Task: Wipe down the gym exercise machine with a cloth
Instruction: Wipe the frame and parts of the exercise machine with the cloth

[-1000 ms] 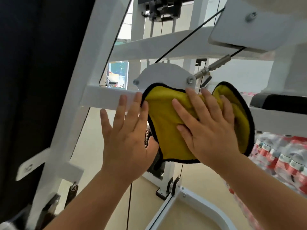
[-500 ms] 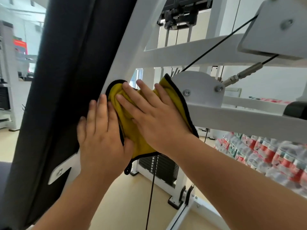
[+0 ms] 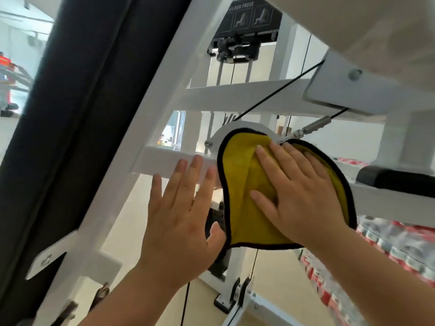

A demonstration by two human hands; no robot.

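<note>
A yellow cloth [image 3: 244, 196] with a black edge lies spread over the white horizontal bar [image 3: 160, 161] of the gym machine, covering the round white plate there. My right hand [image 3: 299, 196] presses flat on the cloth with straight fingers. My left hand [image 3: 183, 212] is flat beside the cloth, its fingertips on the bar and its thumb at the cloth's left edge.
A black back pad [image 3: 77, 114] on a slanted white post [image 3: 150, 95] fills the left. Black cables [image 3: 277, 92] cross behind the bar. A black arm pad [image 3: 395, 180] sits at right. Packs of bottles [image 3: 386, 250] are stacked at lower right. The weight stack top [image 3: 237, 50] hangs above.
Both hands and the cloth slid right along the bar, from the slanted post beside the back pad back onto the round plate.
</note>
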